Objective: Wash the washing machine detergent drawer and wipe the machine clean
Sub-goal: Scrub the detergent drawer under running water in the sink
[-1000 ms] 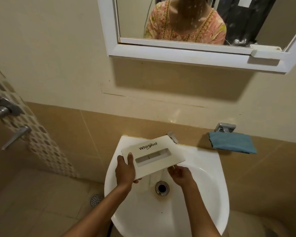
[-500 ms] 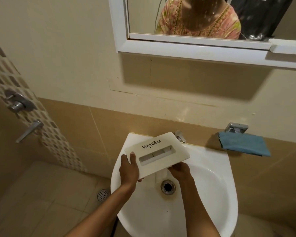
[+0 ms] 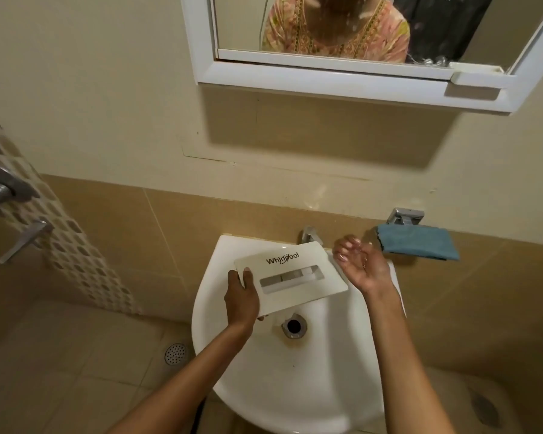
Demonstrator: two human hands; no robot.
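The white detergent drawer (image 3: 290, 277), with a Whirlpool logo and a slot handle on its front panel, is held over the white sink (image 3: 295, 377). My left hand (image 3: 242, 300) grips its left end, thumb on top of the panel. My right hand (image 3: 358, 264) is off the drawer, raised palm-up at its right end near the tap (image 3: 309, 234), fingers loosely curled and holding nothing. The drawer's body under the panel is hidden.
A blue cloth (image 3: 417, 242) lies on a metal holder on the wall right of the sink. The drain (image 3: 293, 326) sits below the drawer. A mirror (image 3: 342, 32) hangs above. Shower fittings (image 3: 10, 211) are on the left wall, with a floor drain (image 3: 176, 353) below.
My right hand has left the underside of the drawer's right end and risen toward the tap. My left hand keeps hold of the drawer, which stays over the sink.
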